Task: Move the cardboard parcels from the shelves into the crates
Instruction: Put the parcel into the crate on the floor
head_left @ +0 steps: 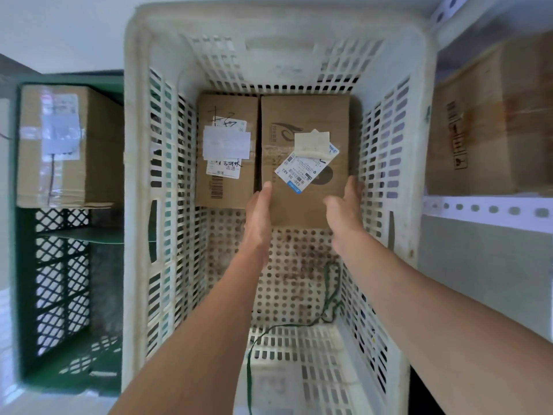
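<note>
Two cardboard parcels lie side by side at the far end of a white slotted crate (pixel 134 181). The right parcel (pixel 302 115) carries a peeling barcode label; the left parcel (pixel 227 187) has white labels and handwriting. My left hand (pixel 259 214) presses flat against the right parcel's left near side. My right hand (pixel 344 211) touches its right near corner, fingers spread along the edge. Both hands flank this parcel, which rests on the crate floor. Whether they still grip it is unclear.
A green crate (pixel 71 229) on the left holds one taped parcel (pixel 68 145). On the right a white metal shelf (pixel 487 209) carries a large cardboard box (pixel 490 127). A green cord (pixel 326 298) trails across the white crate's floor.
</note>
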Tool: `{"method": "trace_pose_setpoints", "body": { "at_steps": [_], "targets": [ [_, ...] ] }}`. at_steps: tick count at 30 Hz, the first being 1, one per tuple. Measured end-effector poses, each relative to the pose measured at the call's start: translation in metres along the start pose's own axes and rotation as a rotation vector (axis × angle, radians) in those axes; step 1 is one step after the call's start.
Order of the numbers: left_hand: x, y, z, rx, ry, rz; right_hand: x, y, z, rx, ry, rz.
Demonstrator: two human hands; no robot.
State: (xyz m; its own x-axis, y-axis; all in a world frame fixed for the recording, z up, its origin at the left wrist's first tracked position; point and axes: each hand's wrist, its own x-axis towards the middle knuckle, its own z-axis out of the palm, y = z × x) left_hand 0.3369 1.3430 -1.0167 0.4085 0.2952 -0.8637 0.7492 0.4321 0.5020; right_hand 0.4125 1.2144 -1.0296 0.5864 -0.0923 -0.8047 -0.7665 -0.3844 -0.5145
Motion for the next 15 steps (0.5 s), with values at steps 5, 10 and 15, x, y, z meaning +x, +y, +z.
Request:
{"method": "trace_pose_setpoints", "body": {
  "at_steps": [5,10,15],
  "targets": [
    [-0.062,0.033,-0.001,-0.006,-0.042,0.053,-0.050,-0.022,-0.024,0.119,-0.041,-0.043],
    [-0.176,0.093,-0.009,-0.016,-0.143,0.212,-0.154,-0.067,-0.059,0.173,-0.117,-0.294],
    [-0.313,0.170,-0.020,0.051,-0.228,0.367,-0.291,-0.137,-0.101,0.276,-0.154,-0.484]
  ]
}}
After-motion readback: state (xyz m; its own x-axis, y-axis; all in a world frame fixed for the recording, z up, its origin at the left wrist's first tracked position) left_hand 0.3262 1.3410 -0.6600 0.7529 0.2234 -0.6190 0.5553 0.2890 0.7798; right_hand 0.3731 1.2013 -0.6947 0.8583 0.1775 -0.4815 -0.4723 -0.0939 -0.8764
